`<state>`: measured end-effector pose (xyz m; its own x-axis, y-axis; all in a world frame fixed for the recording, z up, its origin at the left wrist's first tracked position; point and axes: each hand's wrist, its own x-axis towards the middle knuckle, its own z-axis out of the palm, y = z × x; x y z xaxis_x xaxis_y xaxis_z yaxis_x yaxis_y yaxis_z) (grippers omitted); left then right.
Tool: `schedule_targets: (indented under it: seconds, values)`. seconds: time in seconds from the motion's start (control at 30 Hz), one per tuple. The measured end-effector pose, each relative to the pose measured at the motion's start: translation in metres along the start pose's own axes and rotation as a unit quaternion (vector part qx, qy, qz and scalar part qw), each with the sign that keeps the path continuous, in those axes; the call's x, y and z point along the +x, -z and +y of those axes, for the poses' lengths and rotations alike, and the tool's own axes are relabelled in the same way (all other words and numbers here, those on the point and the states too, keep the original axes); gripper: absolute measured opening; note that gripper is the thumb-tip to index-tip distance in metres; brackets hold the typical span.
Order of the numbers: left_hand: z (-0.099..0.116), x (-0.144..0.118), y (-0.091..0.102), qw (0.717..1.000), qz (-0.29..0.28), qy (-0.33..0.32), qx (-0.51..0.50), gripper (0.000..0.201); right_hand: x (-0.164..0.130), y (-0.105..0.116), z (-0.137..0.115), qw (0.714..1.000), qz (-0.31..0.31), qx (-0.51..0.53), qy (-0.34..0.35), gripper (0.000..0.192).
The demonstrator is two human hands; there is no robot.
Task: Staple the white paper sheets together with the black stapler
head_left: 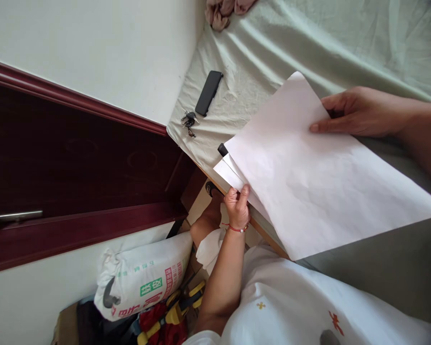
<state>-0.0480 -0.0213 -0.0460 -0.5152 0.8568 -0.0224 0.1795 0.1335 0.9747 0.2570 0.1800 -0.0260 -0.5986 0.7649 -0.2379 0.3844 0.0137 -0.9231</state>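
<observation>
My right hand (366, 112) pinches a large blank white sheet of paper (330, 187) by its upper edge, thumb on top and fingers underneath. My left hand (238, 206), with a red bracelet at the wrist, is closed on smaller folded white papers (228, 171), thumb on top. These papers lie partly beneath the big sheet, so most of them is hidden. A short black rounded end (222, 149) sticks out beside them; the rest of it is covered and its kind is unclear.
A black phone (209, 93) and a bunch of keys (189, 119) lie on the pale green bedsheet (251, 57). Pinkish cloth (221, 14) is bunched at the far edge. A dark red door (75, 143) stands at left, with a white printed sack (147, 273) below it.
</observation>
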Motion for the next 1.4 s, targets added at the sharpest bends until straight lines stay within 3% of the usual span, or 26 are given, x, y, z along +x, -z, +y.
schedule_targets:
  seconds: [0.2,0.37,0.57,0.9,1.4]
  values:
    - [0.0016,0.0002,-0.0022,1.000,-0.005,-0.010,-0.021,0.033,0.0011,-0.0001,0.0035,0.998,-0.041,0.026,0.045,0.062]
    - [0.0031,0.0000,-0.0030,0.998,-0.003,-0.002,-0.068,0.027,-0.0003,-0.0003,0.0012,0.998,-0.050,0.023,0.041,0.065]
    - [0.0030,-0.0008,-0.0007,0.996,0.011,0.035,-0.082,0.034,0.0011,0.0000,0.0051,0.997,-0.062,0.027,0.032,0.065]
    - [0.0063,-0.0009,0.0001,0.993,-0.008,0.024,-0.117,0.019,0.0013,-0.0001,0.0037,0.997,-0.055,0.017,0.041,0.065]
    - [-0.0015,0.0006,0.0030,0.998,-0.037,-0.031,0.046,0.052,0.0003,0.0011,0.0029,0.998,-0.040,-0.023,0.030,0.061]
